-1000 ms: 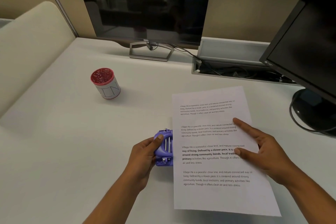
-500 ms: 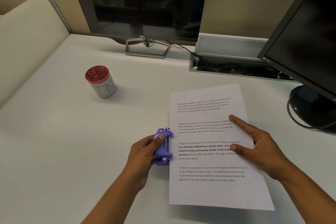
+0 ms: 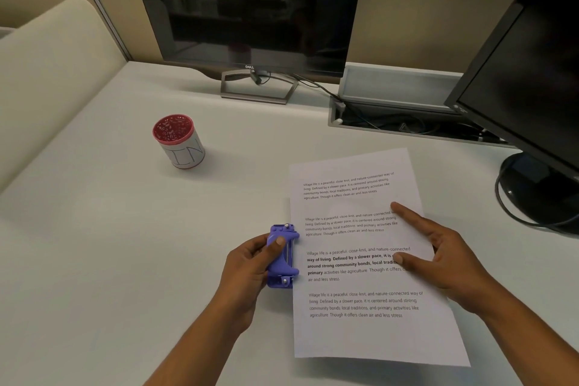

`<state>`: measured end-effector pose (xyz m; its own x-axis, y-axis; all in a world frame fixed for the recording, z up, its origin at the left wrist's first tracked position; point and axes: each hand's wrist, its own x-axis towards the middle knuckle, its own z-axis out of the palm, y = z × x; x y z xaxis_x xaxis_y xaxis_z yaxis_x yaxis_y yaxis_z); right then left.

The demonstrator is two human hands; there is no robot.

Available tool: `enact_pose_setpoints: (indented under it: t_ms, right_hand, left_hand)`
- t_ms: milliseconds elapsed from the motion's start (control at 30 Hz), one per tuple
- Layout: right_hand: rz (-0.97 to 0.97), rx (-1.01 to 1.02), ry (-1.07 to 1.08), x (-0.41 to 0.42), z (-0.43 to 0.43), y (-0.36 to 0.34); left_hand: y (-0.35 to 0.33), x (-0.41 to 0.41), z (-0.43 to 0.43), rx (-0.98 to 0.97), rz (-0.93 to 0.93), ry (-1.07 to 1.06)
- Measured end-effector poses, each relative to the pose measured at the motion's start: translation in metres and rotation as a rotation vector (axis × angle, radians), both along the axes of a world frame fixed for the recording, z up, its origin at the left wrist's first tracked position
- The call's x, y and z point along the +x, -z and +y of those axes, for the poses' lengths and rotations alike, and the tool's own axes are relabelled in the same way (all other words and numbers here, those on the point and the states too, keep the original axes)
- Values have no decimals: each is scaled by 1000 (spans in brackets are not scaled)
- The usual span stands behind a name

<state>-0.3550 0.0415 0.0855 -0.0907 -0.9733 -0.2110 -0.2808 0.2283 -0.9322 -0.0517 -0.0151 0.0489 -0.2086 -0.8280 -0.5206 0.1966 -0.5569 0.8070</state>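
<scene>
A printed sheet of paper [image 3: 363, 332] lies flat on the white desk [image 3: 125, 260], a little right of centre. A small purple hole punch [image 3: 282, 263] sits against the sheet's left edge, about halfway down it. My left hand [image 3: 247, 273] grips the punch from the left, thumb on its top. My right hand [image 3: 445, 257] rests on the right half of the sheet with straight, spread fingers pressing it to the desk.
A red-rimmed cup [image 3: 178, 141] stands on the desk to the far left. A dark monitor [image 3: 250, 9] stands at the back, a second monitor [image 3: 532, 72] at the right with its round base [image 3: 532, 194] and cables. A cable tray [image 3: 407, 122] runs along the back.
The punch has turned more upright and sits closer against the sheet's left edge. My right hand has stayed on the paper.
</scene>
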Motion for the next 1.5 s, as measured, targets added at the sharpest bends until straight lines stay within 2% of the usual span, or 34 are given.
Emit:
enact_pose_setpoints:
  t_ms: [233,467,800,1267,1500]
  right_hand:
    - [-5,-12,-1,4,2,-1]
    - [-155,-19,51,2,3,-5]
    - [-86,-25,3,-1,2,-5]
    - [20,-36,-17,-3,-2,-2]
    - [3,-50,-27,0,-3,2]
  left_hand:
    - [-3,-1,1,1,-3,8]
    - [-8,0,-1,4,33,4]
    - [-10,3,-4,30,94,-71]
    - [-8,0,-5,-13,23,-61]
    - [-5,-4,-4,6,12,-71]
